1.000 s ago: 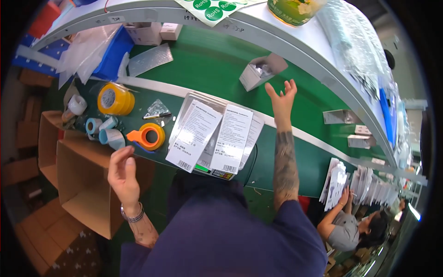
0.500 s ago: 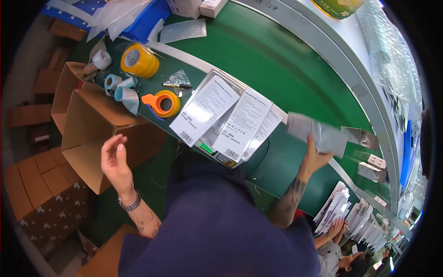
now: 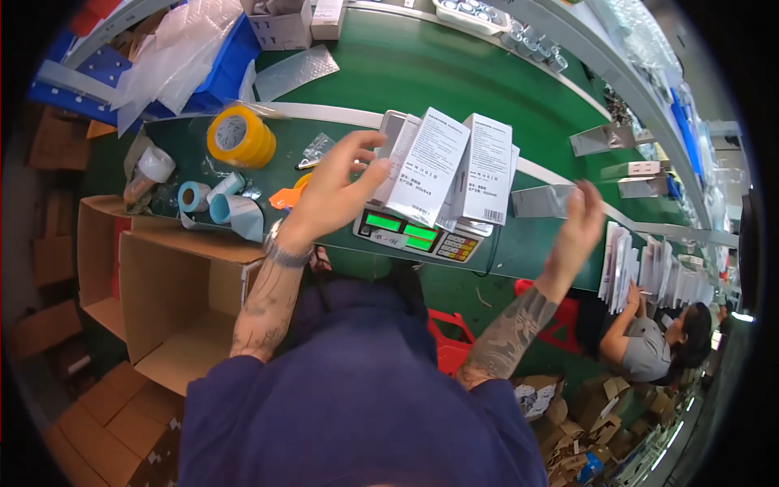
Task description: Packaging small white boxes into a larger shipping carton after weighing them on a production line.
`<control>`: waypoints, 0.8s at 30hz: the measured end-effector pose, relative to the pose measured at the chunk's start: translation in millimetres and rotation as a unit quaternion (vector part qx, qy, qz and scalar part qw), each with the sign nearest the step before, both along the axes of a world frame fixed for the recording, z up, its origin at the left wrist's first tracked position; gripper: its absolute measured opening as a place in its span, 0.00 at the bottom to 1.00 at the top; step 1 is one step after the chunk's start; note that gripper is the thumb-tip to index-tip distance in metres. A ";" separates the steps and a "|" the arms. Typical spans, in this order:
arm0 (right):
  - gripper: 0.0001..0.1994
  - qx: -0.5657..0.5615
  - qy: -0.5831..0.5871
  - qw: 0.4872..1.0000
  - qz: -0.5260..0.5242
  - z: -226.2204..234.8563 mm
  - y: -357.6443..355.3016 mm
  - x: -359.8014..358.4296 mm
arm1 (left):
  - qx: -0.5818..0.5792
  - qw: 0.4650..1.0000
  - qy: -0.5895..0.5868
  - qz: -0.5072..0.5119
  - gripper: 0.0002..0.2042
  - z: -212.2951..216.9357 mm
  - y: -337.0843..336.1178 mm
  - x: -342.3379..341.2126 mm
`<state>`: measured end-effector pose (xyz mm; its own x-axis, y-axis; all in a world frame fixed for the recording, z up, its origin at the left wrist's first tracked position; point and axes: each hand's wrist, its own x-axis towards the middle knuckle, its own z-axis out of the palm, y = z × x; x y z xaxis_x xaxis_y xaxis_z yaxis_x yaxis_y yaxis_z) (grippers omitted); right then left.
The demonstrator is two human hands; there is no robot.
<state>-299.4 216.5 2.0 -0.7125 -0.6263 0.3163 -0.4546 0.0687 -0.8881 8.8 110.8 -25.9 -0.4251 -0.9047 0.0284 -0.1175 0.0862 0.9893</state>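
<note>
White boxes (image 3: 430, 166), head view: heaped, overlapping, on the scale (image 3: 418, 239) on the counter (image 3: 519, 253); blue bin (image 3: 231, 75) upper left holds plastic wrap (image 3: 174, 65), white tray (image 3: 471, 26) at far side holds round pieces. Left hand (image 3: 337, 191): grip apart, fingers curved just beside heap's left edge, contact unclear. Right hand (image 3: 574, 239) blurred at the end of a separate box (image 3: 537, 201) right of the scale; can't tell whether grip is apart or clamped.

White oblong cartons (image 3: 431, 166), printed with dark text and barcodes, are piled overlapping at a slant, just right of the left hand (image 3: 333, 193). Another carton (image 3: 535, 203), shaded grey, is laid crosswise just left of the right hand (image 3: 574, 239); whether it is touched cannot be told.
</note>
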 end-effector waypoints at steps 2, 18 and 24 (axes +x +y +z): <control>0.23 0.169 -0.046 0.984 0.038 -1.8 -21.8 28.6 | -0.033 0.998 -0.057 -0.023 0.21 -21.2 -7.9 -15.0; 0.36 -0.123 -0.376 0.837 0.378 49.7 -22.3 286.1 | -0.300 0.855 0.104 0.410 0.37 48.4 111.7 147.7; 0.25 0.122 -0.216 0.628 0.738 22.7 -45.1 475.5 | -0.095 0.728 0.096 0.672 0.31 10.5 188.5 284.4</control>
